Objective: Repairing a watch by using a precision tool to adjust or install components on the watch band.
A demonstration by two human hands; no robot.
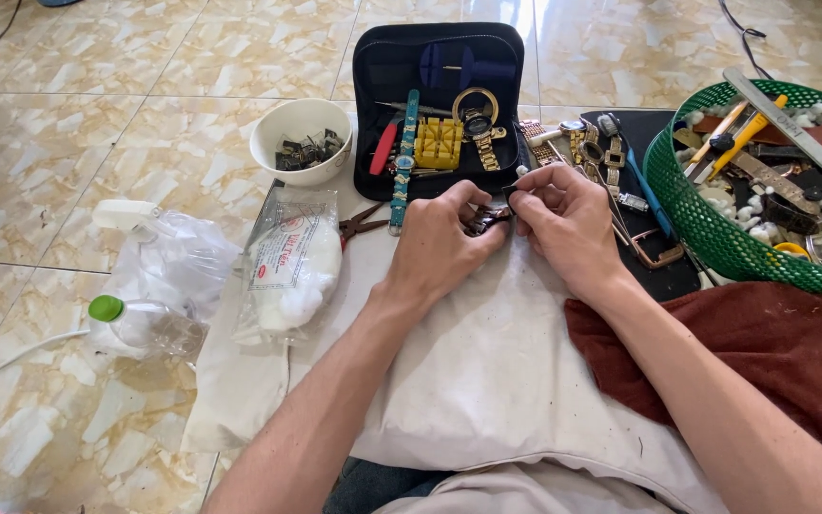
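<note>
Left hand (440,249) fingers curled closed around a small metal watch part (483,222); right hand (568,228) fingers pinched shut on the same part from the other side. The part sits between both hands, above a white cloth (487,371) spread on the tiled floor (68,143). Behind: white bowl (301,140), black tool case (438,105), green basket (715,233).
</note>
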